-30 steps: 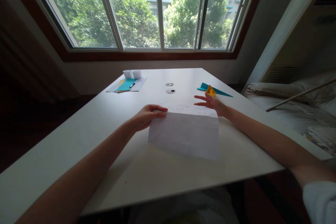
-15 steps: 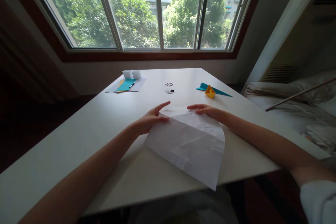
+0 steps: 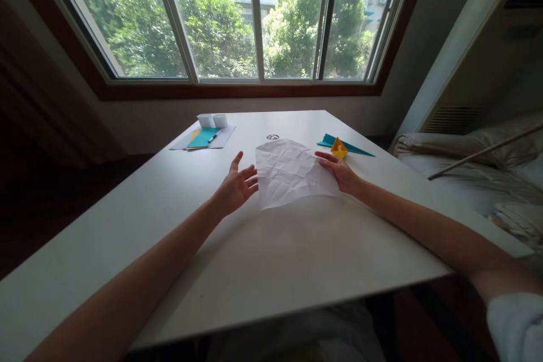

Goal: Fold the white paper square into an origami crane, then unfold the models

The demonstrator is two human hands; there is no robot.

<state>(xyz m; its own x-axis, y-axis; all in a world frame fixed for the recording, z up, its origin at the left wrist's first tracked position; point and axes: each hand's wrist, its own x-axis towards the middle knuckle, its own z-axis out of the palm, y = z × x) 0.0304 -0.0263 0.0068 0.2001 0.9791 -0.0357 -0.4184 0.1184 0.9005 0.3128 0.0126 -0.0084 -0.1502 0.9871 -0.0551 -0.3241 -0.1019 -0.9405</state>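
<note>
A creased sheet of white paper is held up above the table, tilted toward me. My right hand pinches its right edge between thumb and fingers. At the sheet's left edge is my left hand, its fingers spread and the palm turned toward the paper; the fingertips reach the edge, and whether they touch it I cannot tell. Just beyond the right hand sits a yellow folded paper boat, in front of a blue paper plane.
On the white table, at the far left, lie blue, yellow and white paper sheets with a pen on top. Two small white paper boxes stand behind them. A round black-and-white piece shows past the sheet.
The paper has swung up and away from me, its lower corner lifting off the table's front edge. My left hand has opened and shifted slightly left. The sheet now covers one round piece.
</note>
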